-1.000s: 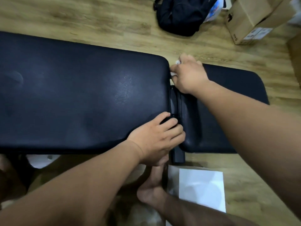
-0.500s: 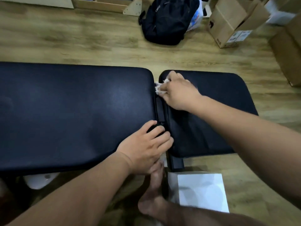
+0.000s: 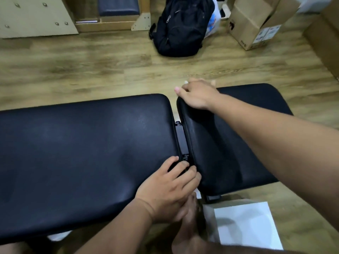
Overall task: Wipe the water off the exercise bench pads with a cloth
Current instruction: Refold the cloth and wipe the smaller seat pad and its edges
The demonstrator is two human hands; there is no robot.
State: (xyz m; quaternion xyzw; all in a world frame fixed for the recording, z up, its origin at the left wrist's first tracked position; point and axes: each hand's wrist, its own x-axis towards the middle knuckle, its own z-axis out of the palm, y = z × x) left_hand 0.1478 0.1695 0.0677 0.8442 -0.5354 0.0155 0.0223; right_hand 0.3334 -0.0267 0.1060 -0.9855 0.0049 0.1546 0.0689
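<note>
The right hand [image 3: 199, 95] sits on the upper-left corner of the short pad [image 3: 229, 153], just above the frame's centre. Its grip is curled, and the cloth is presumably beneath it, though I cannot tell whether the fingers pinch it. The left hand [image 3: 168, 189], grip relaxed and spread, lies on the long pad [image 3: 82, 153] with fingertips at the hinge [image 3: 182, 140]. Both pads look mostly dry, so the wiping seems well along. A dull speckled patch on the long pad near the hinge may need another pass.

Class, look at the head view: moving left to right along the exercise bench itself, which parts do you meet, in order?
Long pad → black hinge bracket → short pad.
</note>
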